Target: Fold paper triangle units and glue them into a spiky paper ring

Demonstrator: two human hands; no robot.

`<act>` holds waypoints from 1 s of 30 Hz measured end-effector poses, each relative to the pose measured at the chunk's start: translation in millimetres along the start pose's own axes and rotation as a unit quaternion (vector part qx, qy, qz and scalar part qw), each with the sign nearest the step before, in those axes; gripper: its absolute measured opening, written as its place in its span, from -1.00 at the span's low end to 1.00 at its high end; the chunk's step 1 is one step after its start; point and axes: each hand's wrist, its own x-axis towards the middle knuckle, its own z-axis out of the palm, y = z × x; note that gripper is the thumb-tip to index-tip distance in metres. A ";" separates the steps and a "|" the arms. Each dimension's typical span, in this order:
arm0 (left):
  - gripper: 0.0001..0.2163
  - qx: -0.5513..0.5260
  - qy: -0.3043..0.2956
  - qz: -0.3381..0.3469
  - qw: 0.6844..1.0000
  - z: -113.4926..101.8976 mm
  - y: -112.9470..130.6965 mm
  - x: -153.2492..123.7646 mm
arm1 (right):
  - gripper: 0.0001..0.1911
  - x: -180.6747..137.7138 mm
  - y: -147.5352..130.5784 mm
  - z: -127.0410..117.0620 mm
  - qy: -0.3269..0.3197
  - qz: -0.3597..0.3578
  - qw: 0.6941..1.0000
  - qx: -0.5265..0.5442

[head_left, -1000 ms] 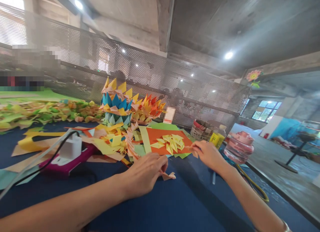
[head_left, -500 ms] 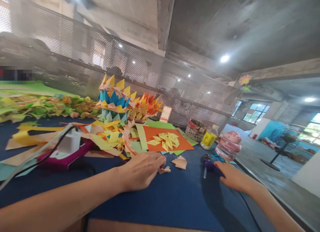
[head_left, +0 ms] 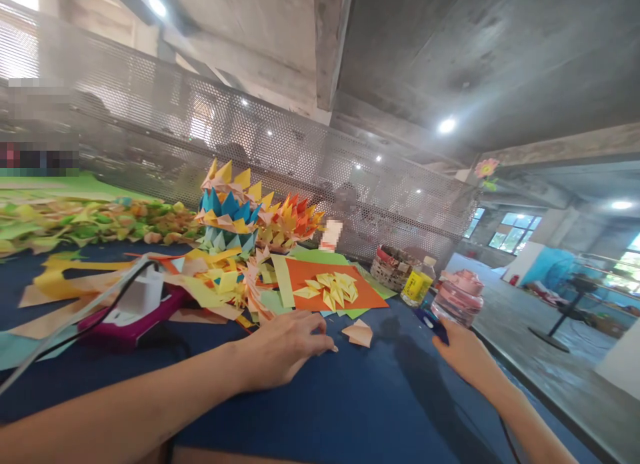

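Note:
On the dark blue tabletop, my left hand (head_left: 286, 347) has its fingers bent and drawn together. A tiny pale bit shows at its fingertips, too small to name. Just beyond lies a folded peach paper piece (head_left: 359, 333). At the right, my right hand (head_left: 467, 352) is closed round a dark blue glue gun (head_left: 431, 319), mostly hidden by the hand. A cord trails from under the right wrist. Ahead, folded yellow paper pieces (head_left: 334, 289) rest in a pile on an orange paper sheet (head_left: 370, 297).
Beside the glue gun stand a pink bottle (head_left: 457, 294) and a yellow-labelled bottle (head_left: 418, 284), near a basket (head_left: 391, 267). Folded-paper models (head_left: 233, 214) and paper strips (head_left: 210, 271) lie left, with a magenta power strip (head_left: 133, 317) and its cables. A mesh partition (head_left: 280, 144) runs behind.
My right hand has lifted and turned the glue gun farther back, beside the pink bottle. The small peach scraps at my left fingertips no longer show, and those fingers have shifted slightly.

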 end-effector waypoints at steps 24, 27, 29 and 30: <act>-0.74 -0.004 0.017 -0.062 0.998 13.2 -12.5 13.9 | -0.80 8.4 -68.3 14.0 -0.166 -0.124 0.832 0.514; -0.79 0.002 0.024 -0.079 0.997 14.6 -11.1 15.8 | -0.81 5.6 -70.2 10.7 -0.180 -0.130 0.840 0.495; -0.79 0.004 0.021 -0.086 0.996 15.5 -10.8 16.4 | -0.81 1.6 -73.2 8.7 -0.181 -0.127 0.838 0.499; -0.79 0.005 0.017 -0.087 0.996 16.1 -11.0 16.3 | -0.81 -0.5 -74.8 7.8 -0.178 -0.126 0.836 0.504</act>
